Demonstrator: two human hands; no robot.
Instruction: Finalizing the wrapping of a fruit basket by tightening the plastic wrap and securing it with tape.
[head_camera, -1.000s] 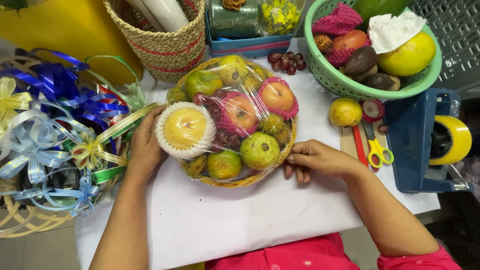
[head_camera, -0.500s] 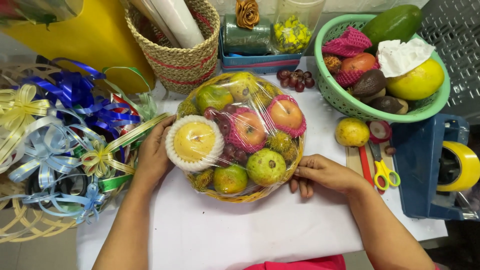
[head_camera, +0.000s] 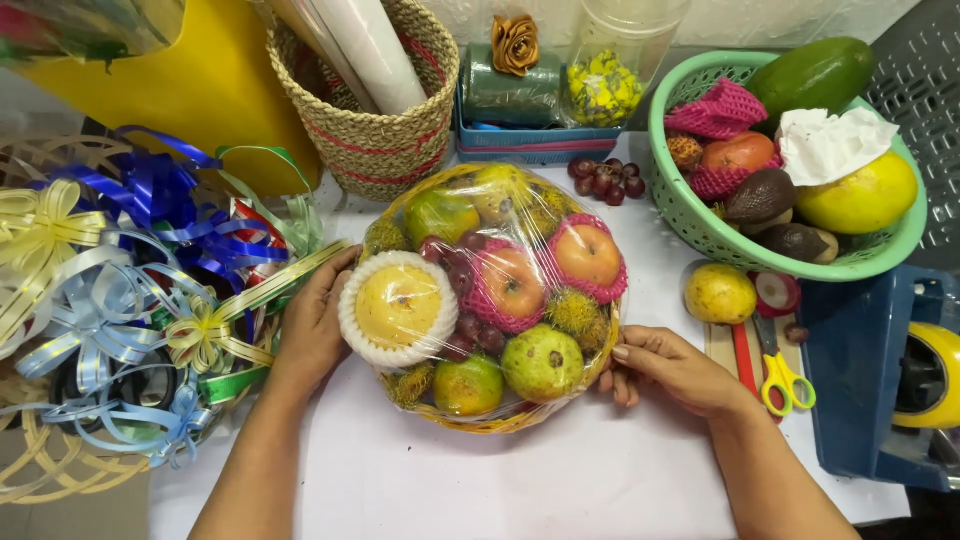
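A round wicker fruit basket wrapped in clear film sits on the white table in front of me. Under the film lie a yellow pear in white foam netting, two apples in pink netting, green guavas, grapes and spiky fruit. My left hand presses flat against the basket's left side. On the right edge my right hand grips the rim with its fingers curled under.
A pile of ribbon bows lies at left. Behind stand a woven basket with rolls and a blue tray. A green basket of fruit, a loose yellow fruit, yellow scissors and a blue tape dispenser crowd the right.
The view has shifted so the wrapped basket sits slightly lower and more central. Both hands stay on its sides; my right hand has moved a little further right along the rim.
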